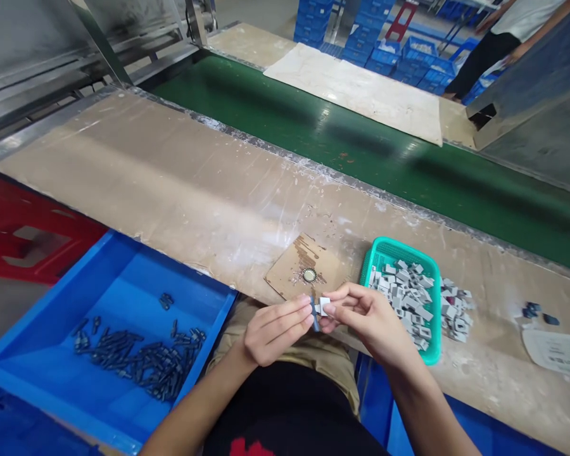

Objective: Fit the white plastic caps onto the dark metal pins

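Being pressed together over the lap are a white clip [323, 306], pinched by the right hand [361, 316], and a dark pin [315, 315], pinched by the left hand [273, 329]; careful alignment is probably being called for next.

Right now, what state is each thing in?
Left hand: pinching a small dark piece.
Right hand: pinching a small grey piece.
Green basket: holds grey pieces.
Blue bin: dark pieces on its floor.
Green belt: bare.
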### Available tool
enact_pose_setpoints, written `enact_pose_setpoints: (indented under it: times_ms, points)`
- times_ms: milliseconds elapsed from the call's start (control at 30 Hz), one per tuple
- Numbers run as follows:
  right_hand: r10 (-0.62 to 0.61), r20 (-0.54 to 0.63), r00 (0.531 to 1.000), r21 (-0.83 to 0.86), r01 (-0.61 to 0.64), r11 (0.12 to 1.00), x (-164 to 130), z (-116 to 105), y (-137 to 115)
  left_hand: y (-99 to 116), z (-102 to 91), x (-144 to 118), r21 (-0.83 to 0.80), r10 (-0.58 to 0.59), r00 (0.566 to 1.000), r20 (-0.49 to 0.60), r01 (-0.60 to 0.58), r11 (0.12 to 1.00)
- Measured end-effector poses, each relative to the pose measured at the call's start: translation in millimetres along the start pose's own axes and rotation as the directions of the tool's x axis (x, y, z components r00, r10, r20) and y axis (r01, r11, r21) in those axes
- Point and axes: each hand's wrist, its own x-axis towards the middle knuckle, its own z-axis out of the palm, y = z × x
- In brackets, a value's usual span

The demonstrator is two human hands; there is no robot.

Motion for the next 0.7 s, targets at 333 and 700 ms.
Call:
enact_pose_setpoints:
  times_ms: [333, 700]
  points:
    - [0.129, 0.038, 0.991, 0.024, -0.130, 0.991, 3, -3, -2, -16, -14.2, 17, -0.269, -0.002, 0.946, 0.323, 0.094, 0.959]
    - [0.123, -0.022, 0.992, -0.007, -0.123, 0.992, 2, -1, 0, -27, -13.0, 23, -0.466, -0.118, 0.886, 0.448, 0.344, 0.815]
